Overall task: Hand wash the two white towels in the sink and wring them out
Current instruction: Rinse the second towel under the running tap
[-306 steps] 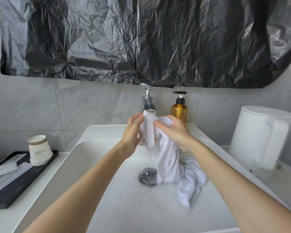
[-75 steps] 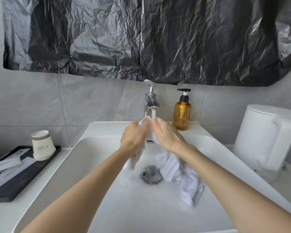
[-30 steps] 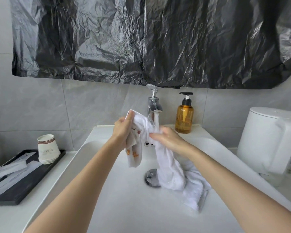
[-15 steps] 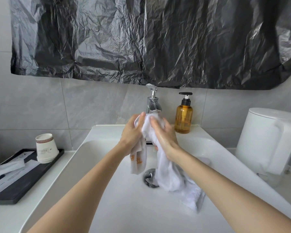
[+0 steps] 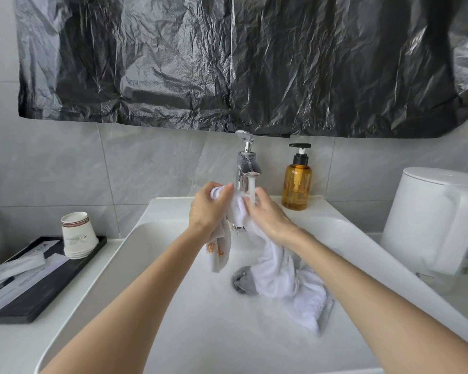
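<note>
A wet white towel (image 5: 276, 265) hangs from both my hands over the white sink (image 5: 152, 265). My left hand (image 5: 207, 209) grips its upper end, and a flap with orange lettering (image 5: 216, 249) dangles below it. My right hand (image 5: 270, 217) pinches the cloth just under the chrome tap (image 5: 245, 168), where water (image 5: 251, 190) runs onto it. The towel's lower part lies bunched in the basin right of the drain (image 5: 241, 279). I cannot tell a second towel apart from that heap.
An amber pump bottle (image 5: 297, 182) stands on the sink ledge right of the tap. A white kettle (image 5: 432, 220) is on the counter at the right. At the left, stacked paper cups (image 5: 77, 234) sit on a black tray (image 5: 38, 290). Black plastic sheeting (image 5: 241, 63) covers the wall above.
Both hands have dropped a little and drawn together under the spout. Water now falls on the cloth between them, and the lettered flap hangs lower.
</note>
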